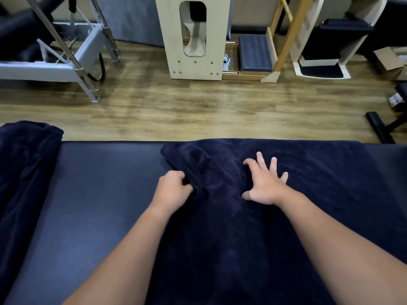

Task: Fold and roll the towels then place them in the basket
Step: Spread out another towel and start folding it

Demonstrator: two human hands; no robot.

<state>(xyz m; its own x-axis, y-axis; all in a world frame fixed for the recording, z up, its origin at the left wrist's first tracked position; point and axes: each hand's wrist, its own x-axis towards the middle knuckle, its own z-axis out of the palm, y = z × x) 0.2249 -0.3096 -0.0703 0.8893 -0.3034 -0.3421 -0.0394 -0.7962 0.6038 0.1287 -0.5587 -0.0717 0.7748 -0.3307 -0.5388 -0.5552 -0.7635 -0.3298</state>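
1. The navy towel [275,216] under both hands runs out of view below the forearms.
2. The left hand [172,189] pinches its bunched left edge; the right hand [265,183] presses flat, fingers spread.
3. Bare padded table [99,194] lies left of the left hand, before a second dark towel [24,164].

Setting: exercise or Pilates studio. Evidence: metal-framed reformer apparatus [66,56] at far left on wood-plank floor [198,102]; pale wooden chair unit [193,38] and ladder barrel frame [284,38] along wall; dark padded bench [99,194] in foreground.
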